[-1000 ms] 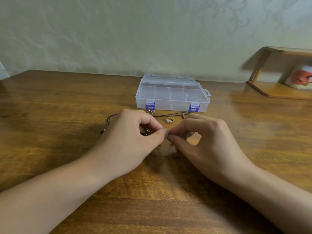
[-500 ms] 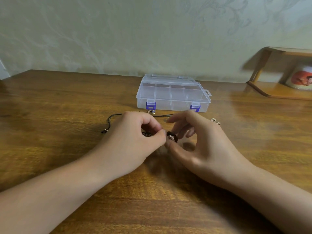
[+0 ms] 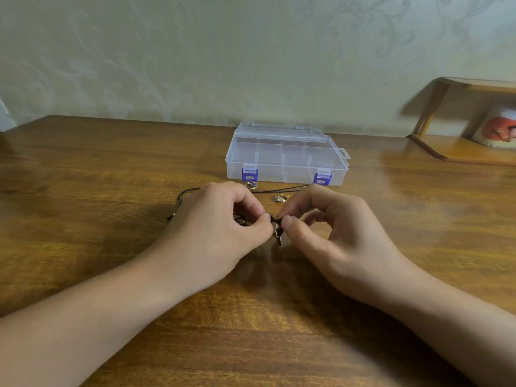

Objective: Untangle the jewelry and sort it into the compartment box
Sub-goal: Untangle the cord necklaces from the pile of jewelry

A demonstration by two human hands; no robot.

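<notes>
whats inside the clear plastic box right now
Through the shut clear lid of the box only the dividers between compartments show, with no jewelry visible inside. The compartments along its back edge are too hazy to judge.

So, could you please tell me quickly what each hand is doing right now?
Left hand: pinching the black cord.
Right hand: pinching the same cord at the knot.

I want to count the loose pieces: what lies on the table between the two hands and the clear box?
In the head view, a thin black cord, a small silver ring and a gold-coloured ring lie before the clear plastic compartment box.
</notes>
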